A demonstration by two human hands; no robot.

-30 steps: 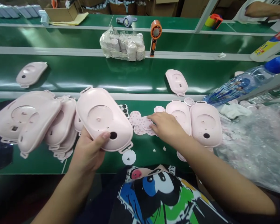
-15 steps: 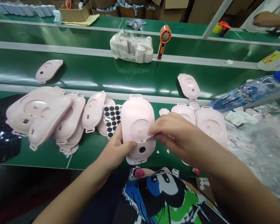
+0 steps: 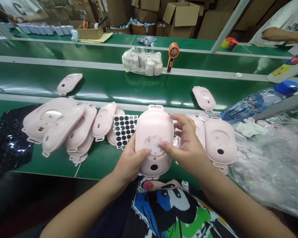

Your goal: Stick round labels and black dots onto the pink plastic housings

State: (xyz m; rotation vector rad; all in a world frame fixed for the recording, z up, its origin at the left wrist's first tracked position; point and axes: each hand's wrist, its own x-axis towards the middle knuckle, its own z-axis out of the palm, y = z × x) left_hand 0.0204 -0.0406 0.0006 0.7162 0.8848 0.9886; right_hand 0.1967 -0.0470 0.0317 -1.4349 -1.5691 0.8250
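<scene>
Both hands hold one pink plastic shell (image 3: 154, 132) upright over the table's near edge. My left hand (image 3: 130, 162) grips its lower left side, thumb on the front. My right hand (image 3: 187, 145) grips its right side, and its thumb presses a round pink sticker (image 3: 154, 146) into the shell's circular recess. A small dark hole sits below the sticker. A sheet of black dots (image 3: 124, 126) lies just left of the shell.
A pile of pink shells (image 3: 62, 125) lies left. More shells (image 3: 220, 140) lie right, beside a water bottle (image 3: 253, 100) and clear plastic wrap (image 3: 273, 165). The green conveyor (image 3: 139, 87) carries two shells; a bag of rolls (image 3: 142, 62) and a tape dispenser (image 3: 172, 54) sit behind. Another person's arm (image 3: 280, 33) is far right.
My left hand swung the shell from the left to the middle and turned it upright. My right hand picked a round sticker off the table and now presses it into the shell's recess.
</scene>
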